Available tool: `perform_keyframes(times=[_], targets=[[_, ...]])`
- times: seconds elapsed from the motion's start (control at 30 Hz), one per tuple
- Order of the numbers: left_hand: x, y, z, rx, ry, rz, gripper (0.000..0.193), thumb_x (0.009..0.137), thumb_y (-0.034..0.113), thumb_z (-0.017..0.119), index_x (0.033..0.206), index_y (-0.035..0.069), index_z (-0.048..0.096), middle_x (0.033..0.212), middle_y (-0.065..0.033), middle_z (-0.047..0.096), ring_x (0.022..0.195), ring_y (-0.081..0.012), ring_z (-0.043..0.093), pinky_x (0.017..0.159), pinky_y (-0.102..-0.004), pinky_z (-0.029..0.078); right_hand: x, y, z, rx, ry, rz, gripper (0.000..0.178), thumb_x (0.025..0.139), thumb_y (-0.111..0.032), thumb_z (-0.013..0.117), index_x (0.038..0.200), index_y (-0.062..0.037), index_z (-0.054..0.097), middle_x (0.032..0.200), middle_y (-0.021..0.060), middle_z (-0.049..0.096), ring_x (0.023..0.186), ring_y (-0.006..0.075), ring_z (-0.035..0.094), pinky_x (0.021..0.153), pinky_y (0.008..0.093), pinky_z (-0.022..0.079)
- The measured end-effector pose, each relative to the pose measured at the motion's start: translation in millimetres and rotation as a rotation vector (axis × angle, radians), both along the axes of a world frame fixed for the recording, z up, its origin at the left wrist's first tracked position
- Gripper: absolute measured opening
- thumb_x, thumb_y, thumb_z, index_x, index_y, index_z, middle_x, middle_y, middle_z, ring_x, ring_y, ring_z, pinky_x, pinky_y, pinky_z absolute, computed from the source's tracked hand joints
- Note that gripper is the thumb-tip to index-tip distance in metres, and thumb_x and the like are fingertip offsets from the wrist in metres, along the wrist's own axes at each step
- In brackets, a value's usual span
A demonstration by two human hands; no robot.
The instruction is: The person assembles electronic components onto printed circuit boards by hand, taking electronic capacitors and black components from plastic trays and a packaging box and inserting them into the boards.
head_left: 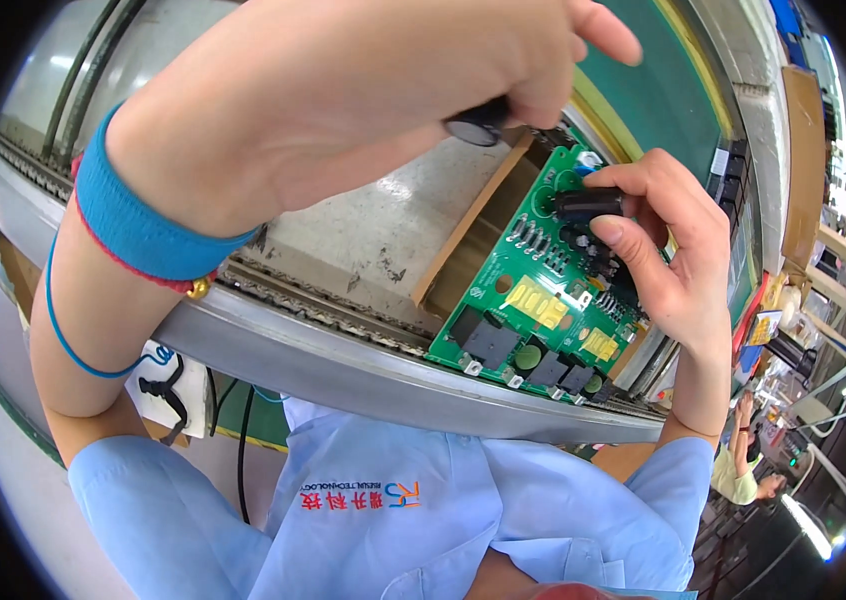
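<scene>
A green circuit board (493, 290) rests tilted across the rails of the line in front of me. Over its far part, my right hand (678, 240) pinches a black cylindrical capacitor (586, 205) between thumb and fingers, its end at the board's surface. My left hand (413, 90) reaches across from the left, close to the camera. A second black capacitor (480, 123) shows beneath its curled fingers, held there, while one finger sticks out. Resistors, dark blocks and yellow-coated parts (539, 302) stand on the board. The capacitor leads are hidden.
A curved metal rail (343, 365) with a chain runs between my body and the work. Beyond the board lies a green surface with a yellow edge (698, 60). A cardboard piece (473, 225) stands beside the board. Another person (738, 465) is farther off at the right.
</scene>
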State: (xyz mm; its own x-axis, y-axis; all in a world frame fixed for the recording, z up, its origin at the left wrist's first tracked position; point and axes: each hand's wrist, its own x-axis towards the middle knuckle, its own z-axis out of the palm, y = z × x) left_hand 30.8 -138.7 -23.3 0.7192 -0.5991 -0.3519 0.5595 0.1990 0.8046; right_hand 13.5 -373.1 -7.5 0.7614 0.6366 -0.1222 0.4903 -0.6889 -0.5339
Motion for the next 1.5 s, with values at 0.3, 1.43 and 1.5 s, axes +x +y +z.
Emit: perform_keyframes(times=[0.3,1.43,1.5], targets=[[-3,21,-10,-0.07,0.048,0.058,0.027,0.09,0.014,0.051,0.11,-0.004,0.051,0.087,-0.0069,0.055,0.076,-0.014,0.052,0.075,-0.025,0.045,-4,14,0,-0.091,-0.209,0.097,0.02,0.071,-0.008,0.072,0.089,-0.0035,0.063,0.072,0.0073,0.054,0.061,0.0219,0.057,0.053,0.0298,0.045],[-32,2,7,-0.088,-0.057,0.315,0.038,0.094,0.034,0.052,0.109,-0.001,0.057,0.091,-0.0022,0.059,0.074,-0.007,0.052,0.067,-0.0219,0.043,6,-3,-1,-0.003,-0.074,-0.011,0.03,0.069,0.007,0.068,0.098,-0.0001,0.064,0.082,0.0077,0.061,0.059,0.0125,0.053,0.051,0.0228,0.041],[-42,6,15,0.017,-0.067,0.384,0.038,0.094,0.032,0.054,0.113,-0.001,0.056,0.094,-0.001,0.058,0.076,-0.0059,0.051,0.067,-0.0207,0.043,5,3,2,0.014,-0.141,0.093,0.031,0.068,0.008,0.068,0.097,0.0007,0.063,0.085,0.0101,0.063,0.061,0.0152,0.057,0.051,0.0242,0.044]])
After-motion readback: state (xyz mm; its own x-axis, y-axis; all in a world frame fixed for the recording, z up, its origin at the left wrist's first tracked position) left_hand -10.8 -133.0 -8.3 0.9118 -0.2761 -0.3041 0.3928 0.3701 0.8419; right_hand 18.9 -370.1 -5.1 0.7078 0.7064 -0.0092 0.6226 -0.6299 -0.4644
